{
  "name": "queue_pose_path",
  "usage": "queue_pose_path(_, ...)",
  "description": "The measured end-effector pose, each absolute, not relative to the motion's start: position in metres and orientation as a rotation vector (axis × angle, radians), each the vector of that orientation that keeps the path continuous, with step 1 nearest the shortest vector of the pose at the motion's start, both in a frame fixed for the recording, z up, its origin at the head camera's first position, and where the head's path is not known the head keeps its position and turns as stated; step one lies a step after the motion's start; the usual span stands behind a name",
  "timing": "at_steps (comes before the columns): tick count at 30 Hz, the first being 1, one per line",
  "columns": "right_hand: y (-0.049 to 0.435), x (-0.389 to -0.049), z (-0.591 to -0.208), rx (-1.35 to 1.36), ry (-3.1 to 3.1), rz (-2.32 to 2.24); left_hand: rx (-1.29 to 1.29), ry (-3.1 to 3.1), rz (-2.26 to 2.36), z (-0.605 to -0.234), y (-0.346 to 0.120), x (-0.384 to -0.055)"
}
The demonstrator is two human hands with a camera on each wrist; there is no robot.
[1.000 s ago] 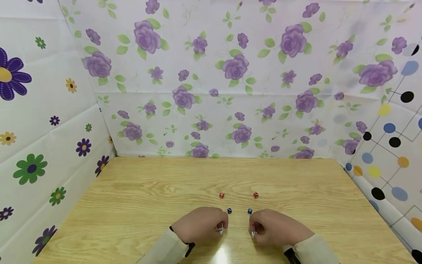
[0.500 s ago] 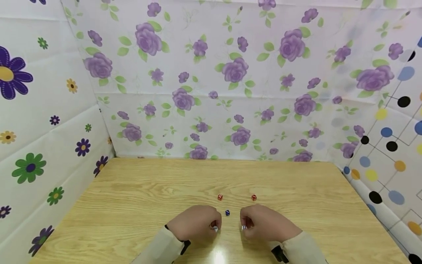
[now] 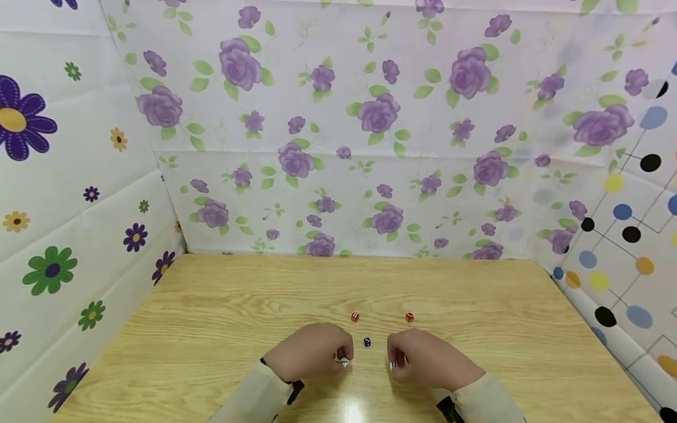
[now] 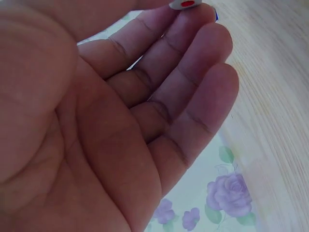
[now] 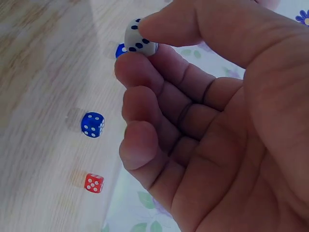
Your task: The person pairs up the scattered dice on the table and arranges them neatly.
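Note:
My left hand (image 3: 313,352) pinches a white die (image 3: 344,362) between thumb and fingers, low over the table. In the left wrist view only a sliver of that die (image 4: 186,4) shows, with one red pip. Opposite it, my right hand (image 3: 431,358) pinches another white die (image 5: 140,37), dark pips toward the right wrist camera. A blue die (image 3: 367,342) lies on the table between the hands, slightly beyond them. A second blue die (image 5: 92,124) shows in the right wrist view; the right hand hides it from the head camera.
Farther back on the wooden table (image 3: 238,294) lie two red dice, a left one (image 3: 355,316) and a right one (image 3: 409,317). Patterned cloth walls stand at the back (image 3: 344,194), left (image 3: 106,235) and right (image 3: 624,270).
My right hand has moved left with its white die and now covers the right blue die in the head view. My left hand has shifted slightly left and away from me.

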State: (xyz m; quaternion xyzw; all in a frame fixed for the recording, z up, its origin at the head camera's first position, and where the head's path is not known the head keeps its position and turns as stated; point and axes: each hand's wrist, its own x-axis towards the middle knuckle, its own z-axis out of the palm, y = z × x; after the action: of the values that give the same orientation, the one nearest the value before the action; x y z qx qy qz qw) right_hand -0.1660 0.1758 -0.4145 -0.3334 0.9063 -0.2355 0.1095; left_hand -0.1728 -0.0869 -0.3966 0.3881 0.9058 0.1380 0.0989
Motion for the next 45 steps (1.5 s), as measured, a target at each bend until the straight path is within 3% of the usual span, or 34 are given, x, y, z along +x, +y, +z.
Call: queue_pose_path(45, 0.173, -0.169, -0.417, -1.052, 2.658, -0.619, 1.181, 2.548, 0.542, -0.399, -0.095, -0.175)
